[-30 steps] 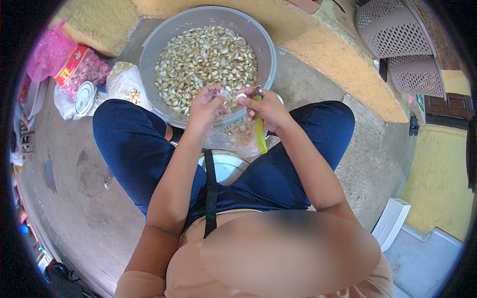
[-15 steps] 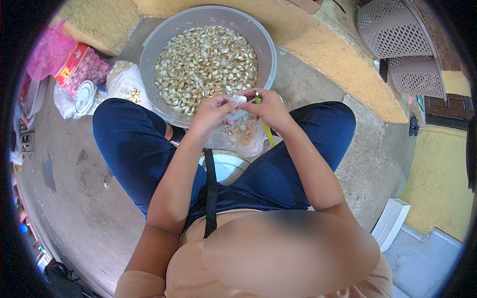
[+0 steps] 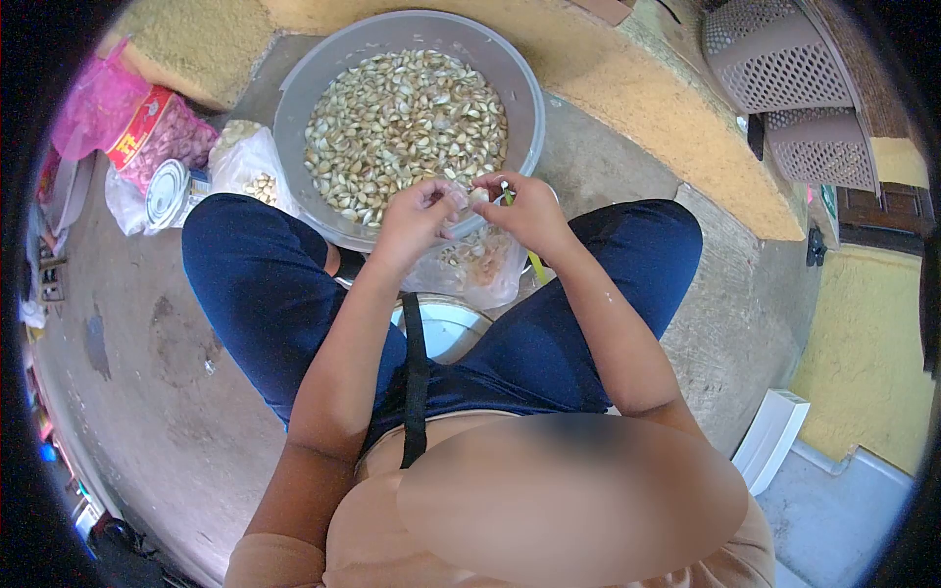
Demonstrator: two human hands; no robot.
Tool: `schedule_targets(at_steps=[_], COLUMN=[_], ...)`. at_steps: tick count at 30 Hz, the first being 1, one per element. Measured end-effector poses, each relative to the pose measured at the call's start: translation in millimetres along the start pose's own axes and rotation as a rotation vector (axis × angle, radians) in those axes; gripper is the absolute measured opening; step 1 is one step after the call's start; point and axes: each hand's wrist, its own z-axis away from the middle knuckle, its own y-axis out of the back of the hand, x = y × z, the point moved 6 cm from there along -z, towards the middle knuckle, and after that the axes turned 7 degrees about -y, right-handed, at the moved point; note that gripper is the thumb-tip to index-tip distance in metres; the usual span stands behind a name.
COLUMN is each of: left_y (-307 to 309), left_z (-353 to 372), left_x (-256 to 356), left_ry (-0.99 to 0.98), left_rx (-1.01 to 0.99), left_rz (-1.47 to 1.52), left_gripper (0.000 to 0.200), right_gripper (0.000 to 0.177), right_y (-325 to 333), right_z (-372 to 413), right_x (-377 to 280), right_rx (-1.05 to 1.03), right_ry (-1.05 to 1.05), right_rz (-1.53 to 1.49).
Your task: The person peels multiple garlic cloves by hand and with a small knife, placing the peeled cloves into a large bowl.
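Note:
Over the near rim of a large grey basin (image 3: 536, 127), my two hands are close together. A pale garlic clove (image 3: 478, 195) is pinched in the fingertips of my right hand (image 3: 529, 213). That same hand keeps a slim yellow-green knife (image 3: 537, 268) against its palm, the blade mostly hidden. My left hand (image 3: 417, 220) has its fingers closed on a thin, whitish scrap of garlic skin (image 3: 457, 195). Many garlic cloves (image 3: 402, 127) fill the basin's bottom. Below my hands lies a clear plastic bag (image 3: 495, 279) with peelings in it.
Left of the basin stand a white bag of garlic (image 3: 245, 162), a can (image 3: 169, 186) and a pink net sack (image 3: 172, 137). A white lid or pail top (image 3: 446, 328) sits between my legs. Grey perforated baskets (image 3: 784, 69) are at the upper right.
My fingertips have drawn slightly apart, the clove now in the right hand and skin at the left. The knife is tilted so less of its handle shows.

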Motion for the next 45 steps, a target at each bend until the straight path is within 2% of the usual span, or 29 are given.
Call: schedule_targets(at_steps=[3,6,9,11,17,23,26,29,32,35,38,41,44,45], left_y=[2.2,5.8,9.2,0.0,-24.0,-21.1,-20.0,-21.7,-23.2,-26.5,-24.5,-26.2,-28.2,-29.9], left_z=[-0.4,-2.0,-5.5,-3.8,-0.7,-17.8,-24.4,-32.6,-37.7,-36.4,-34.2,-40.8,-39.4,-38.5], left_x=[0.5,-6.7,-23.4,-25.4,-48.1,-84.4,-108.2,-130.6,-167.9,-194.6,-172.2,-174.7,-173.8,-180.3], left_ry=[-0.001,-0.021,-0.075,-0.108,-0.216,-0.176,-0.231,-0.155,0.025,-0.013,0.0,-0.03,0.017,-0.066], left_rx=[0.036,0.054,0.039,0.004,-0.15,-0.199,-0.232,-0.275,-0.322,-0.359,-0.188,-0.167,-0.262,-0.281], left_rz=[0.013,-0.079,-0.371,-0.617,-0.695,-0.888,-1.008,-1.084,-1.005,-1.059,-0.918,-0.818,-0.912,-0.948], left_gripper=[0.019,0.02,0.019,0.018,0.019,0.019,0.021,0.021,0.015,0.015,0.014,0.008,0.01,0.014], right_gripper=[0.027,0.027,0.033,0.03,0.031,0.032,0.03,0.03,0.031,0.032,0.029,0.027,0.026,0.026], right_y=[-4.5,0.8,6.5,7.5,-6.1,-19.8,-24.3,-27.6,-26.6,-26.7,-25.8,-27.6,-31.8,-33.2], right_z=[-3.1,-3.6,-16.4,-17.1,-27.7,-53.3,-61.0,-67.5,-71.3,-76.5,-76.2,-78.9,-83.5,-84.6], right_x=[12.3,12.4,26.0,30.0,35.8,67.1,70.7,76.3,80.1,83.6,79.9,83.2,92.9,95.3], right_rx=[-0.111,-0.109,-0.028,0.022,-0.036,-0.009,0.003,-0.008,-0.018,0.009,0.03,0.032,0.029,0.027], right_ry=[-0.125,-0.177,-0.111,-0.112,-0.136,-0.125,-0.124,-0.15,-0.181,-0.175,-0.177,-0.172,-0.181,-0.188], right_rz=[-0.099,-0.077,0.15,0.236,0.349,0.34,0.281,0.275,0.276,0.267,0.261,0.238,0.261,0.277])
